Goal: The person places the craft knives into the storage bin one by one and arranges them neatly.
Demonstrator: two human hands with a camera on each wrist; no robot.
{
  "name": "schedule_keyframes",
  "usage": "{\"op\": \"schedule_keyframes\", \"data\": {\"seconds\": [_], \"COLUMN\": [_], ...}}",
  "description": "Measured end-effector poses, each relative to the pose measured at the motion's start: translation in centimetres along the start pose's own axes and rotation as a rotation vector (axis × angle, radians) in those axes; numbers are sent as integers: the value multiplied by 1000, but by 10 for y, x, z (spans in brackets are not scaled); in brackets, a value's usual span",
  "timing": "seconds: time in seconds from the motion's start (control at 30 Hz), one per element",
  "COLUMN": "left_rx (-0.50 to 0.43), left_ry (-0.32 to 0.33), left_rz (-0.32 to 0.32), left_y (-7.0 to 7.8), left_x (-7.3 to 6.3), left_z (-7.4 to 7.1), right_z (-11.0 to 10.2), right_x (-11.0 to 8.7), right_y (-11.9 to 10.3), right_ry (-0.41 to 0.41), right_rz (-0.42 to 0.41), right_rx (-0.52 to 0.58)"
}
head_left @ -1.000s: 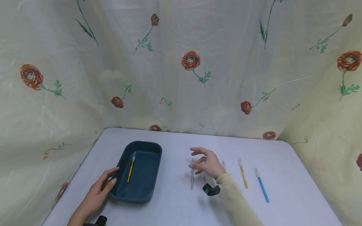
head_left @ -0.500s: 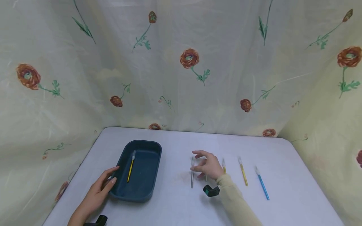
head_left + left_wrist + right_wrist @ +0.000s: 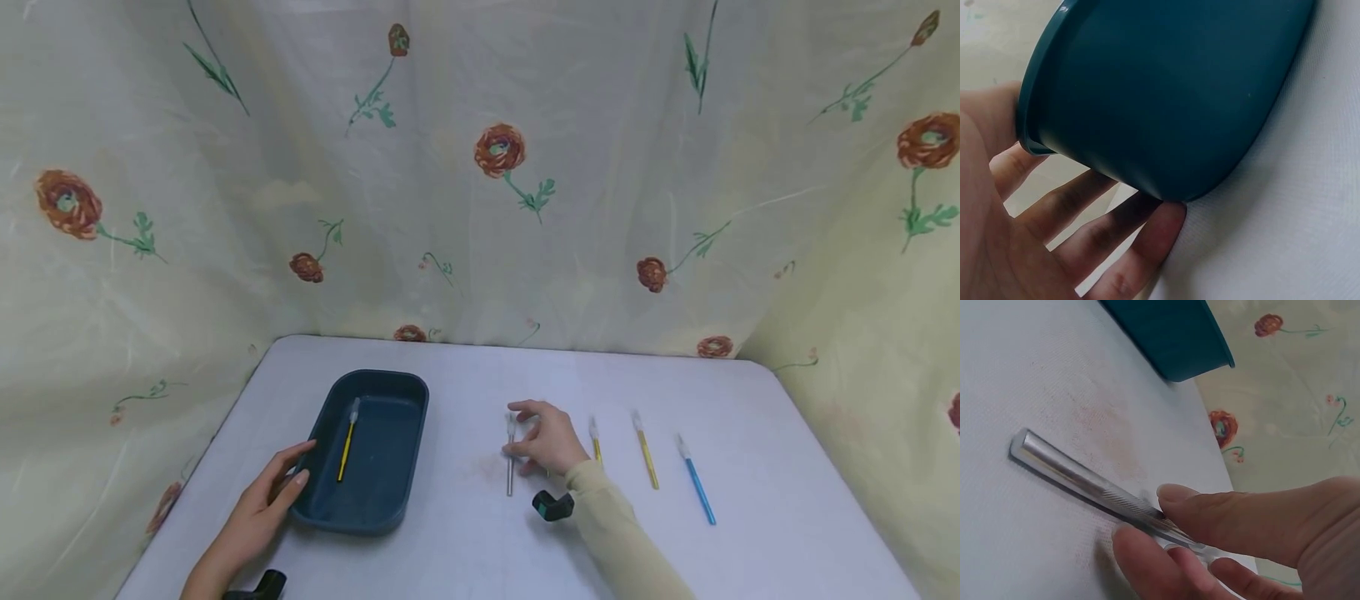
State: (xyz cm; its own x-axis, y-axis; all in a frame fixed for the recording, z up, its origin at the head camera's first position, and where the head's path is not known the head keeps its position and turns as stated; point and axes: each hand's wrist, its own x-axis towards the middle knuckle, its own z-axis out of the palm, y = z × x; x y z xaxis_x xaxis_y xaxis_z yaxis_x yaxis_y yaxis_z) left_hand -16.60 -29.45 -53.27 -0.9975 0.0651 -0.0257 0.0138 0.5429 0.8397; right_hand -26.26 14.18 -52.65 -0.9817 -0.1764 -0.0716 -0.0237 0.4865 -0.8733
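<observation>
My left hand [image 3: 258, 508] grips the near-left edge of a dark blue plastic tray [image 3: 416, 467], thumb at the rim and fingers against the outer wall [image 3: 1166, 112]. Inside the tray lies a yellow craft knife [image 3: 346, 450] with a clear cap. My right hand [image 3: 551, 440] pinches a silver craft knife [image 3: 1072, 469] between thumb and fingertips, near its knurled grip. The silver handle lies along the white tabletop, its blunt end toward me, and the fingers partly hide its capped end.
Right of the silver knife, another craft knife is mostly hidden under the right hand. Farther right lie two yellow craft knives [image 3: 597, 446], [image 3: 647, 458] and a blue craft knife [image 3: 699, 487], all capped. A flowered curtain [image 3: 585, 208] surrounds the white table [image 3: 465, 550].
My right hand has come down onto the silver craft knife, and its thumb and fingers have drawn together around it. My left hand stays at the tray. The head view has tilted slightly.
</observation>
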Motion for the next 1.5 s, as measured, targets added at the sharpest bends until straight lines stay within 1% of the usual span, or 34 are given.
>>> {"op": "schedule_keyframes", "data": {"seconds": [0.2, 0.6, 0.9, 1.07, 1.2, 1.4, 1.5], "left_rx": [7, -4, -13, -13, -11, -27, -28], "left_ry": [6, 2, 4, 8, 7, 2, -3], "left_rz": [9, -9, 0, -4, -2, 9, 2], "left_y": [1, -1, -2, -2, -1, -1, -1], "left_x": [0, 0, 0, 0, 0, -1, -2], "left_z": [0, 1, 1, 1, 1, 0, 0], "right_z": [2, 3, 2, 0, -1, -2, -1], "right_x": [2, 8, 9, 11, 12, 12, 12], "right_y": [2, 1, -1, -4, -6, -7, -7], "right_ry": [-15, -54, -123, -172, -202, -222, -221], "right_rz": [1, 2, -8, 17, 22, 18, 22], "right_rx": [1, -18, -27, -61, -77, -124, -126]}}
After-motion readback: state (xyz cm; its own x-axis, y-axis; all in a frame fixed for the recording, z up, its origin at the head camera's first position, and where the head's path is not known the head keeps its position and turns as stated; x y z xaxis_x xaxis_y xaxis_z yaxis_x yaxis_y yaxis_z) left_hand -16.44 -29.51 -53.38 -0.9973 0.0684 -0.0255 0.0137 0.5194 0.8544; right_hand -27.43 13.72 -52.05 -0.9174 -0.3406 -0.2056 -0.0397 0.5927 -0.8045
